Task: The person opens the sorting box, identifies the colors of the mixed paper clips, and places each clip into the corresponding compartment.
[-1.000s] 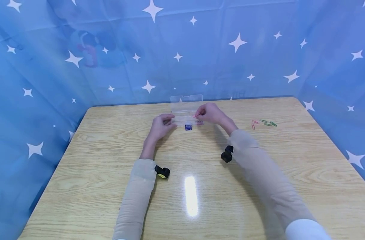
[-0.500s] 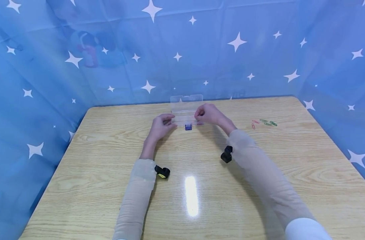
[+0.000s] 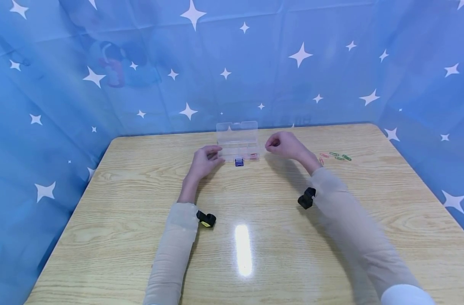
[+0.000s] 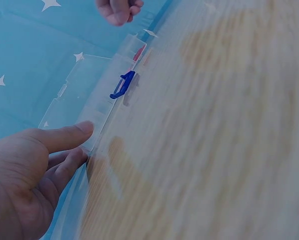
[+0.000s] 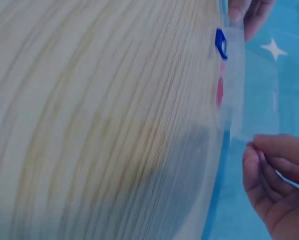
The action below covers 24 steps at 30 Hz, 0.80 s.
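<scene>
A clear plastic box [image 3: 237,151] with its lid [image 3: 237,132] raised stands near the table's back edge. My left hand [image 3: 206,161] grips its left end, thumb at the front and fingers at the side, also seen close in the left wrist view. A blue latch [image 3: 239,162] sticks out at the box's front. Reddish paper clips [image 3: 253,155] lie in the right-end compartment. To the right of the box, my right hand [image 3: 287,146] is raised over the table with thumb and index fingertips together. In the right wrist view nothing shows between those fingertips [image 5: 254,142].
Several loose paper clips lie at the right of the table [image 3: 232,250]: pink ones [image 3: 323,155] and green ones [image 3: 345,157]. A blue star-patterned curtain [image 3: 159,63] hangs right behind the table and along both sides. Each wrist carries a small black camera [image 3: 206,219].
My right hand has moved right, away from the box. The pink clip it pinched a second ago is gone from its fingers. My left hand has stayed at the box's left end.
</scene>
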Motion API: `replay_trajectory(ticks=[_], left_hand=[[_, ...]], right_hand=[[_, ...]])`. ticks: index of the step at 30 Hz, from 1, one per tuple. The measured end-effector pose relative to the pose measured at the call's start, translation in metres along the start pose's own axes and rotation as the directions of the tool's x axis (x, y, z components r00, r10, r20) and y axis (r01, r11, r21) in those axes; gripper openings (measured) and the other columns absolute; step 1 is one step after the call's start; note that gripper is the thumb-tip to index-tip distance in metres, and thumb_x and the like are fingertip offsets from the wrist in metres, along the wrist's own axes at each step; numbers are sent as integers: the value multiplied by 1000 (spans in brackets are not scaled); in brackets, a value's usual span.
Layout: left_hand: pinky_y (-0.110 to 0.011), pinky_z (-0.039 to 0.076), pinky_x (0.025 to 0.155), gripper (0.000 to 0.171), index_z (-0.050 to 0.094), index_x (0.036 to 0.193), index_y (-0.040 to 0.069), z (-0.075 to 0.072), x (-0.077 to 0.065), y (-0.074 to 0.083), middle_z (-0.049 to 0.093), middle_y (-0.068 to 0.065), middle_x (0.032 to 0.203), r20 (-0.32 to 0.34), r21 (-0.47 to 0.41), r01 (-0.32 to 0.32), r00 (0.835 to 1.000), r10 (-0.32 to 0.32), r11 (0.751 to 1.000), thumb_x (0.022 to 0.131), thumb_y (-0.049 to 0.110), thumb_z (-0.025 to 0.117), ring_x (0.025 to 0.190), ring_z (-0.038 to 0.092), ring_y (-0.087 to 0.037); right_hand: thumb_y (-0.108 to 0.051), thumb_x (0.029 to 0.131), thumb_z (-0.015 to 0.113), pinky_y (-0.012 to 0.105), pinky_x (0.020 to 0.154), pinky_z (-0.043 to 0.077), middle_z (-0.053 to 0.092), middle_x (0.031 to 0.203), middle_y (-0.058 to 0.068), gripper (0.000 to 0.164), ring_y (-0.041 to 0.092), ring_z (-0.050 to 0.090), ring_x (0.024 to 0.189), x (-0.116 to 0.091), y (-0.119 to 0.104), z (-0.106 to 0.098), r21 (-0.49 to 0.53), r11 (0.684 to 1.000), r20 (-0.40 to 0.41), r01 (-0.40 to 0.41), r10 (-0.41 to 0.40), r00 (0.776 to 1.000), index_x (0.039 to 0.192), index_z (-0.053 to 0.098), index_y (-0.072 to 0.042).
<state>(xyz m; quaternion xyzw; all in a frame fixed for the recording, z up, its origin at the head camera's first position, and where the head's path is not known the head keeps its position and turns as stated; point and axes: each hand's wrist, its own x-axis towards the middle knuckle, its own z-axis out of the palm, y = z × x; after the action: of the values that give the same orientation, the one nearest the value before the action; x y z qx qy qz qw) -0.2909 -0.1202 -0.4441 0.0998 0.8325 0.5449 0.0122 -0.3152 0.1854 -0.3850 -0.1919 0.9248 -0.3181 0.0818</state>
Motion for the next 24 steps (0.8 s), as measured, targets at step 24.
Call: replay_trajectory(ticks=[24], left_hand=[[-30, 52, 105, 42, 63, 131, 0, -1, 1, 1, 57, -20, 138, 3, 3, 9, 1000, -9, 1000, 91, 4, 75, 126, 59, -30]], right_hand=[[-16, 101, 62, 33, 54, 53, 68, 98, 19, 24, 33, 62, 71, -70, 65, -50, -18, 988, -5, -150, 150, 989, 111, 67, 5]])
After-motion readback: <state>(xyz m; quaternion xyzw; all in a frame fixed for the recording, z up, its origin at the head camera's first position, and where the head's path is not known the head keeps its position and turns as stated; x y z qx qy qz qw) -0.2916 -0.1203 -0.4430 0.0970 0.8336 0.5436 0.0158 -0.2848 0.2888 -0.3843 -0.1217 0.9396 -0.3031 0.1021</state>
